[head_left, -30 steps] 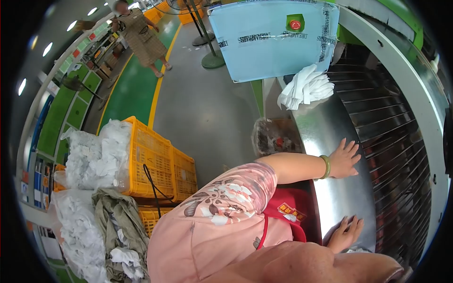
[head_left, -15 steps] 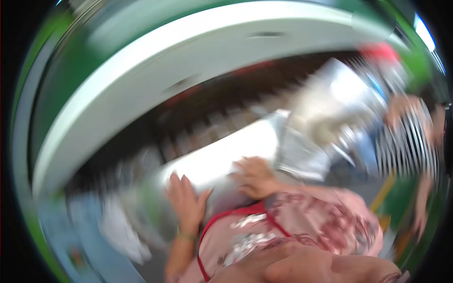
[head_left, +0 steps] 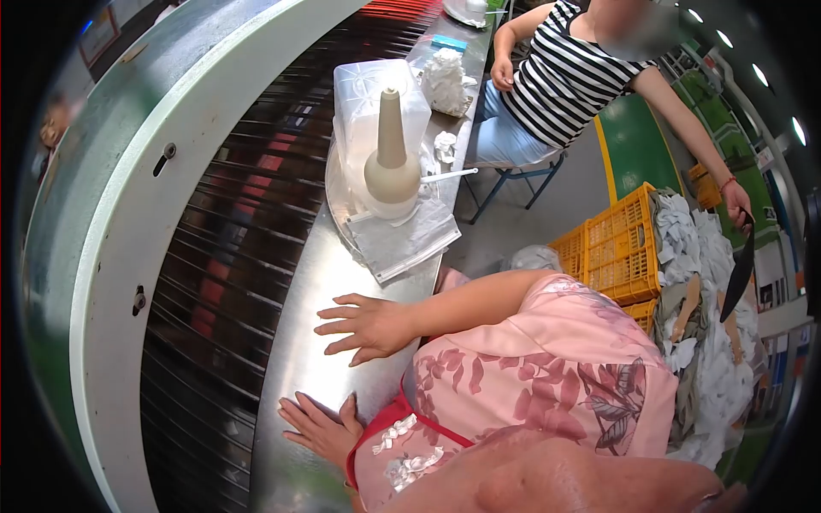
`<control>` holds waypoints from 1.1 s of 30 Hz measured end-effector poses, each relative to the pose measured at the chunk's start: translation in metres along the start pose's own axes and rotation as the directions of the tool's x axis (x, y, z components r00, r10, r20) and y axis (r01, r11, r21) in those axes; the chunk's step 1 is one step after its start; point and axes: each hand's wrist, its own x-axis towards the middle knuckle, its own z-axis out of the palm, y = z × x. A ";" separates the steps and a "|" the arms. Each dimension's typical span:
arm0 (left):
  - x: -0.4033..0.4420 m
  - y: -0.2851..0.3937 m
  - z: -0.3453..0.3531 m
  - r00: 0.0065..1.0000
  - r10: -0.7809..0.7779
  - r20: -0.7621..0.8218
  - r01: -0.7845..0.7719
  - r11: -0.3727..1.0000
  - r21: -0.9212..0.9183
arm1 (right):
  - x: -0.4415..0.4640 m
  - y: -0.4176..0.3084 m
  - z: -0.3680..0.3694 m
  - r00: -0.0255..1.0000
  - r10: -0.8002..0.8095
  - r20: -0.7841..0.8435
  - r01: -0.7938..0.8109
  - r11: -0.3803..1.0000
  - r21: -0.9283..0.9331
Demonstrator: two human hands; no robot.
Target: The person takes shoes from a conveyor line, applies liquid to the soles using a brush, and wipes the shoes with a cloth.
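My right hand lies with its fingers spread on a shiny metal ledge. Lower in the view, my left hand rests on the same ledge, its fingers also apart. Neither holds anything. Beyond my right hand stands a beige bottle with a long tapered neck, a thin white handle sticking out beside it. A clear zip bag lies at its foot, on the side nearer my right hand. Behind the bottle is a translucent plastic box.
Along the ledge runs a conveyor of dark metal rods, under a pale curved frame. Crumpled white material sits farther along. A co-worker in a striped shirt sits there, holding a dark flat strip. Yellow crates stand at right.
My view has swung right and sharpened from a motion blur, so the ledge now runs up the view. Both hands stay spread on the metal.
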 end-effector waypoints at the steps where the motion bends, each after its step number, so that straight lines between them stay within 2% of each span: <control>1: -0.006 -0.003 -0.003 1.000 -0.001 -0.007 0.001 1.000 -0.001 | 0.000 -0.007 0.002 1.000 -0.005 -0.001 0.005 1.000 -0.005; 6: -0.042 -0.007 -0.025 1.000 -0.017 0.016 0.017 0.999 0.038 | -0.010 -0.044 0.008 1.000 -0.018 -0.024 0.018 1.000 0.015; 7: 0.004 0.004 -0.003 1.000 -0.009 0.023 0.009 1.000 0.025 | 0.001 0.005 0.007 1.000 -0.004 -0.016 0.004 1.000 0.010; 10: 0.011 -0.001 -0.009 1.000 -0.001 0.023 0.000 1.000 0.014 | 0.007 0.007 0.013 1.000 -0.011 -0.020 0.011 1.000 0.003; 14: 0.021 -0.002 -0.015 0.988 -0.029 0.151 0.049 0.990 -0.133 | 0.010 0.009 0.016 0.996 0.062 0.060 -0.061 0.998 -0.015; 16: 0.027 -0.006 -0.009 0.997 -0.052 0.060 0.064 0.973 -0.224 | 0.021 0.010 0.010 0.999 0.046 0.012 -0.046 0.998 0.031; 17: 0.032 -0.007 -0.017 0.996 -0.067 0.063 0.080 0.973 -0.215 | 0.030 0.011 0.009 0.998 -0.008 -0.057 0.012 0.997 0.078; 18: 0.033 -0.013 -0.011 0.996 -0.078 0.033 0.085 0.942 -0.325 | 0.036 0.010 0.008 0.998 -0.021 -0.060 0.022 1.000 0.018; 19: 0.035 -0.016 -0.009 0.994 -0.103 0.030 0.107 0.928 -0.356 | 0.042 0.009 0.007 1.000 -0.003 0.000 0.003 0.997 -0.074; 21: 0.036 -0.024 0.008 0.992 -0.084 -0.095 0.047 0.940 -0.337 | 0.046 0.018 0.018 0.996 -0.085 -0.006 0.083 0.987 -0.140; 26: 0.035 -0.050 0.017 0.991 -0.106 -0.085 0.080 0.961 -0.263 | 0.062 0.016 0.040 0.993 -0.114 0.023 0.116 0.972 -0.206; 27: 0.034 -0.073 0.010 0.988 -0.128 -0.091 0.100 0.958 -0.267 | 0.087 0.003 0.049 0.992 -0.112 0.053 0.119 0.976 -0.181; 28: 0.029 -0.066 0.008 0.984 -0.148 -0.098 0.118 0.959 -0.259 | 0.080 0.003 0.045 0.990 -0.134 0.055 0.141 0.975 -0.172; 29: 0.020 -0.027 0.007 0.988 -0.112 -0.108 0.085 0.970 -0.230 | 0.039 0.011 0.030 0.991 -0.133 0.014 0.133 0.973 -0.189; 33: 0.021 -0.029 0.012 0.990 -0.092 -0.111 0.068 0.976 -0.206 | 0.034 0.016 0.035 0.989 -0.151 -0.007 0.146 0.971 -0.189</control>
